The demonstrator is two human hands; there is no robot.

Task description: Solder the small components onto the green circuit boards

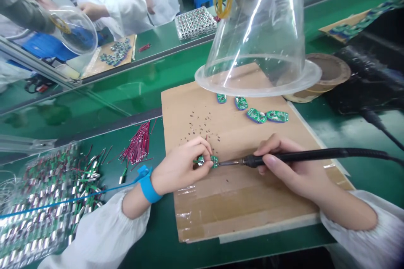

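My left hand (186, 162), with a blue wrist strap (150, 188) on its wrist, pinches a small green circuit board (214, 162) over the cardboard sheet (246, 201). A short red wire (206, 137) pokes up by its fingers. In my right hand (284, 168) is a black soldering iron (303, 155), gripped like a pen. The iron's metal tip points left and meets the board's right edge, or comes very near it. Farther back on the cardboard lie several more green boards (277, 116), below a clear plastic hood (255, 46).
Red wires (139, 145) lie in a bundle left of the cardboard. Many small metal motors (41, 210) with wires fill the lower left. A round brown container (328, 73) stands at the back right. Beyond a divider, people in white coats (123, 0) work beside another board pile (116, 52).
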